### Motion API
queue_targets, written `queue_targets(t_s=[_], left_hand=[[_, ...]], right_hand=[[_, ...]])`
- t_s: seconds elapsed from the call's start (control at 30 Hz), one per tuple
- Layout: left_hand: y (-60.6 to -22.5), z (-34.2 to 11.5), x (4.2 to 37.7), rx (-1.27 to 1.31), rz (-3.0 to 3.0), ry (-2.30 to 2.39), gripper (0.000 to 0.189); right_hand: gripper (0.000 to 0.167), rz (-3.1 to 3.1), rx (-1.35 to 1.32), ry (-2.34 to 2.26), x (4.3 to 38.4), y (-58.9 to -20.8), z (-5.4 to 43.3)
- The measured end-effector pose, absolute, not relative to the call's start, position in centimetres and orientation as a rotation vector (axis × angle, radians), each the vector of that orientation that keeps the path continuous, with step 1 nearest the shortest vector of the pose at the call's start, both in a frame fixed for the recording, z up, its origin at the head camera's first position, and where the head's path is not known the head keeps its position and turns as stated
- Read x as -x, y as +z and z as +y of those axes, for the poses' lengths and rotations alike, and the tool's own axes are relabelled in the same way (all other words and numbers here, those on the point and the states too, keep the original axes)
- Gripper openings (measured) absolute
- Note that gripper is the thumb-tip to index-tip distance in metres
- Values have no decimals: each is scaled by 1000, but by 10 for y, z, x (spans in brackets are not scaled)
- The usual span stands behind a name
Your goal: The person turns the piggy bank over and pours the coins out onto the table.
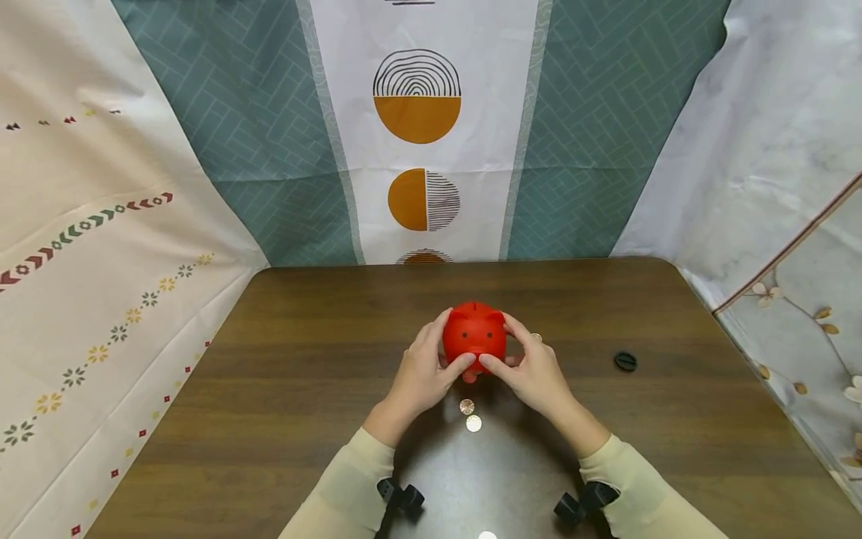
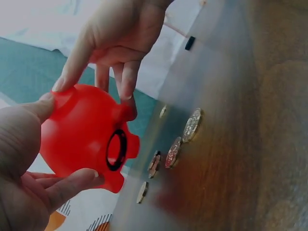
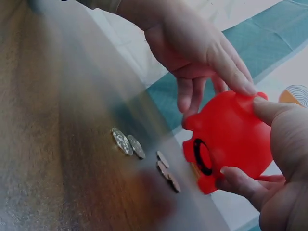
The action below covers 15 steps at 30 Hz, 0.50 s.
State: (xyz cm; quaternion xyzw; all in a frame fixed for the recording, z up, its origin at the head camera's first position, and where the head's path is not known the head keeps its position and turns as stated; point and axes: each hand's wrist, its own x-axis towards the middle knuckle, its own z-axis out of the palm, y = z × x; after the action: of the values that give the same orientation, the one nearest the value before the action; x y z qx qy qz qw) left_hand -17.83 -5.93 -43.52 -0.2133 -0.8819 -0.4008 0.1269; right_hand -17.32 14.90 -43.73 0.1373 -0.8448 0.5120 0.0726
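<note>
A red piggy bank (image 1: 474, 333) is held up between both hands, above the table. My left hand (image 1: 420, 374) grips its left side and my right hand (image 1: 535, 370) its right side, with both thumbs on the front near the snout. From the left wrist view, the round hole (image 2: 115, 150) with a black rim shows in its underside, between the short feet. Beneath it lie several coins, among them a copper-coloured coin (image 1: 467, 406) and a shinier coin (image 1: 474, 424) close together. The far fingers are partly hidden behind the bank.
A black round plug (image 1: 625, 361) lies to the right on the brown wooden table (image 1: 323, 344). Patterned cloths hang beyond the table's back and side edges. A pale round spot at the head view's bottom edge is cut off; I cannot tell what it is.
</note>
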Motion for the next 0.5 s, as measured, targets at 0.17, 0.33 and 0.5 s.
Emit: queue_targets(t_s=[0.17,0.33,0.5], left_hand=[[-436,-57,176,642,-2560,-1162,78],[-430,-51,174,890,-2095,-1112,76],[-433,-49,172,775,-2227,-1154,77]], right_hand=[[78,-2525,-450,1525,172,-436,151],[77,-2085,-728,1368,162,-418,146],[76,-2251,-635,1448,172,-431,149]])
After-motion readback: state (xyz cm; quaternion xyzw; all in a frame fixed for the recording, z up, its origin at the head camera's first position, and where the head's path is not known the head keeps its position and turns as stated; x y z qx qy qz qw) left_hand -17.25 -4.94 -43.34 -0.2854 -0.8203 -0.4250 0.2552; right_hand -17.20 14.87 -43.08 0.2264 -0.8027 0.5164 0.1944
